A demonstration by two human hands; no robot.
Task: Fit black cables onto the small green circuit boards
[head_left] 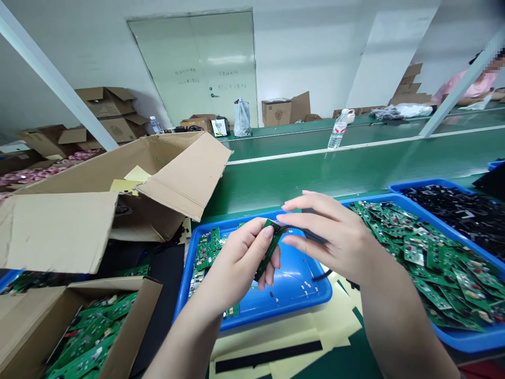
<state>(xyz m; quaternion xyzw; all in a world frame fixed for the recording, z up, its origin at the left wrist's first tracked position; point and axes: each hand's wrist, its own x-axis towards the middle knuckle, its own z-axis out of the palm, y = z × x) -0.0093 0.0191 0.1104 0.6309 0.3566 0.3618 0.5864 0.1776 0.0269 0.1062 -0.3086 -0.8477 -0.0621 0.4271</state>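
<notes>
My left hand (pixel 245 255) is closed around a narrow green circuit board (pixel 265 258), held tilted above a blue tray (pixel 256 322). My right hand (pixel 339 237) is just right of it, its fingers curved around a slim black tool (pixel 311 235) whose thin end meets the board's upper end. What kind of tool it is I cannot make out. A piece of black cord (pixel 323 275) shows below that hand. More green boards (pixel 202 255) lie along the tray's left side, and small pale bits (pixel 305 287) are scattered on its floor at the right.
At the right stand a blue tray heaped with circuit boards (pixel 437 258) and another with black parts (pixel 461 210). Open cardboard boxes (pixel 185 173) crowd the left, one holding boards (pixel 94 337). A water bottle (pixel 337 131) stands on the ledge ahead. A person (pixel 465 87) sits at far right.
</notes>
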